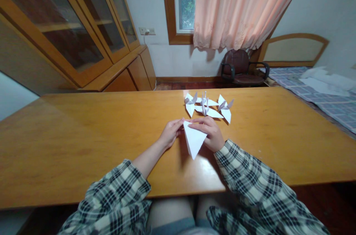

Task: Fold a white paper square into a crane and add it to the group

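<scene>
A white sheet of paper folded into a triangle (194, 139) lies on the wooden table (83, 135), its tip pointing toward me. My left hand (169, 133) pinches the paper's far left corner with closed fingers. My right hand (210, 131) rests on the far right edge, fingers curled over the fold. Just beyond my hands stand three finished white paper cranes (207, 107), close together.
A wooden cabinet with glass doors (75, 31) lines the left wall. A dark armchair (240, 68) stands under the window with a pink curtain (241, 5). A bed with a checked cover (328, 98) and white papers lies to the right of the table.
</scene>
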Motion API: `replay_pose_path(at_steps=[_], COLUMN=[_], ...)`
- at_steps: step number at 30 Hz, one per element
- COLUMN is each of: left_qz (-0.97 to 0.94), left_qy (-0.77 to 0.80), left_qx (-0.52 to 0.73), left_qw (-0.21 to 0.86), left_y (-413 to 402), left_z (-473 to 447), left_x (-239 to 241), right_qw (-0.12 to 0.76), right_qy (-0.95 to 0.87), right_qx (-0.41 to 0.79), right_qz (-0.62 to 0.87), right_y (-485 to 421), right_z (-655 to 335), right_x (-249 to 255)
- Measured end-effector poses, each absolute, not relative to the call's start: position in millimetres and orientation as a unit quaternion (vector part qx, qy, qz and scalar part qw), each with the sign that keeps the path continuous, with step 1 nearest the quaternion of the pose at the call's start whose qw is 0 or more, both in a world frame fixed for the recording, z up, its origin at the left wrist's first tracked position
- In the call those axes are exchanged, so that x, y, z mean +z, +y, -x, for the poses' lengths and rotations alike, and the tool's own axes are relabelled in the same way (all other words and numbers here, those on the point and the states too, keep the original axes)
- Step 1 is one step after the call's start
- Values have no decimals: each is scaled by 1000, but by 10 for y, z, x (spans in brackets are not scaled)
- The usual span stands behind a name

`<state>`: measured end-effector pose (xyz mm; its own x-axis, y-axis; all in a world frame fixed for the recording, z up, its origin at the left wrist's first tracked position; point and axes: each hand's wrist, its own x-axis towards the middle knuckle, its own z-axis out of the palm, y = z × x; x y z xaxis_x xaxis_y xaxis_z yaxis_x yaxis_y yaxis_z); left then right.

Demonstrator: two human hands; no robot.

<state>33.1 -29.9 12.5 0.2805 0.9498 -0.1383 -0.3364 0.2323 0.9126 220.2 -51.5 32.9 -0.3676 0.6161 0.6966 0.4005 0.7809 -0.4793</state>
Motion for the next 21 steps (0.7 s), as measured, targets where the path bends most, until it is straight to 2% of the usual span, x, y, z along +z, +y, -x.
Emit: replay_pose_path(at_steps=[6, 13, 21], left_qz=[-386, -358, -330], left_qy=[420, 436, 426], left_qx=[414, 359, 378], left_qw=[709, 744, 752], left_y=[-227, -256, -260], left_z=[-253, -270, -273], left_x=[76, 151, 171], right_qw=[507, 513, 499], right_qy=[-758, -733, -751], right_qx=[238, 251, 270], right_qz=[335, 369, 338], right_y=[-448, -406, -440], right_z=[-2185, -2174, -2168], right_x=[284, 220, 223])
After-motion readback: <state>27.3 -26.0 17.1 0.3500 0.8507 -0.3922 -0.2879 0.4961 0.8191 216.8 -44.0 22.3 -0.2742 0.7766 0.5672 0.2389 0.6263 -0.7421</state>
